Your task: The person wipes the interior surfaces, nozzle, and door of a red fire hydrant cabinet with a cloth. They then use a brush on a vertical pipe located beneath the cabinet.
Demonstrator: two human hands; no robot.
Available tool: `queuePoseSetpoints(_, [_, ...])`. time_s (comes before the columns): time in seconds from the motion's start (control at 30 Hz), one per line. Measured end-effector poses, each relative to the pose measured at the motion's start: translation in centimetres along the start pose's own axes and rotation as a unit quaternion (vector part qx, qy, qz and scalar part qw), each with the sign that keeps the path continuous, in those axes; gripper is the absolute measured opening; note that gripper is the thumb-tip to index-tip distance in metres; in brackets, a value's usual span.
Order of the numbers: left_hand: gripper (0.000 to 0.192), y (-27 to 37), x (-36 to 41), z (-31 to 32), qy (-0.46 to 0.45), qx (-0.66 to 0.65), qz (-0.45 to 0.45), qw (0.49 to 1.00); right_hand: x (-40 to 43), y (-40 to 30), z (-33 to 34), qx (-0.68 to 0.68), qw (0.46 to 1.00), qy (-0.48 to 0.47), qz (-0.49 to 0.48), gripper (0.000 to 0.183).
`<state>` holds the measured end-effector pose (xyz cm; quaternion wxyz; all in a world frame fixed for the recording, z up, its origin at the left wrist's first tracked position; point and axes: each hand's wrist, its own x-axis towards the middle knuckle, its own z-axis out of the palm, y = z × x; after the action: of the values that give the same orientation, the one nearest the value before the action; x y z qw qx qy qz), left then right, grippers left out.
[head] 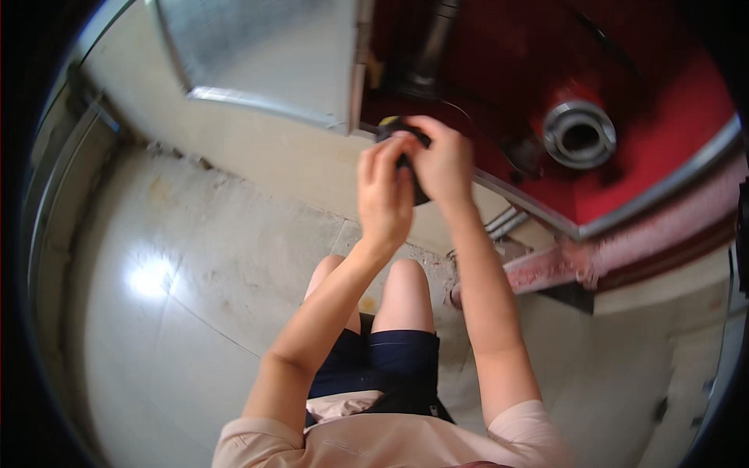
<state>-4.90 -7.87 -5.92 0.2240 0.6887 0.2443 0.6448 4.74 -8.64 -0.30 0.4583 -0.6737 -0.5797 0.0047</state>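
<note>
Both hands are raised together in front of an open cabinet with a red interior [661, 152]. Between them is a small black object [419, 190] with a yellow spot at its upper end. Fingers cover much of it and motion blurs it, so its kind is unclear. My left hand [383, 187] grips it from the left, fingers curled up. My right hand [446, 161] wraps its upper right side. Right of my hands, inside the cabinet, a metal hydrant outlet coupling [579, 160] faces outward with a dark round opening.
A metal-framed cabinet door panel [263, 52] stands at the upper left. Below the cabinet, a worn pink-painted pipe [673, 219] runs along the right. A metal frame edge [661, 181] borders the cabinet. The concrete floor [234, 281] spreads below the pale wall [281, 152].
</note>
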Motion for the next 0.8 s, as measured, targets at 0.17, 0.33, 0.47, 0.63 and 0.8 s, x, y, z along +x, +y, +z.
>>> queuePoseSetpoints(0.17, [0.047, -0.2, 0.5, 1.1, -0.098, 0.143, 0.096, 0.98, 2.2, 4.7, -3.3, 0.19, 0.98, -0.062, -0.021, 0.028])
queuePoseSetpoints(0.33, [0.03, -1.7, 3.2, 0.5, -0.221, 0.171, 0.163, 0.946, 1.4, 4.4, -4.2, 0.168, 0.983, -0.068, 0.007, 0.027])
queuePoseSetpoints(0.47, [0.018, -2.9, 3.5, 1.3, -0.167, 0.081, 0.191, 0.964, 1.9, 5.1, -5.7, 0.155, 0.986, -0.032, 0.061, 0.027])
queuePoseSetpoints(0.63, [0.01, -2.6, 2.4, 1.1, 0.025, -0.072, 0.108, 0.991, 1.3, 4.5, -5.4, 0.159, 0.983, -0.06, 0.069, 0.028])
queuePoseSetpoints(0.8, [0.025, -4.0, 0.4, -4.4, 0.271, -0.489, -0.41, 0.72, 1.2, 4.1, -5.3, 0.191, 0.978, -0.054, 0.066, 0.028])
